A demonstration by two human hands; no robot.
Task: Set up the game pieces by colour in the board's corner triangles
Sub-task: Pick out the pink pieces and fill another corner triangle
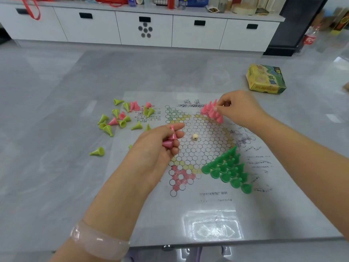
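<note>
Pink pieces | right hand pinching one into board far corner | left hand gripping spares | dark green corner done | lime pieces loose left of board

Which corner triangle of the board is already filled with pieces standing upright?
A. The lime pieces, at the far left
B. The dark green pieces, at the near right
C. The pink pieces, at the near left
B: the dark green pieces stand upright in a full triangle at the board's near right corner.

Dark green pieces fill one board triangle; pink pieces stand in another.
</note>
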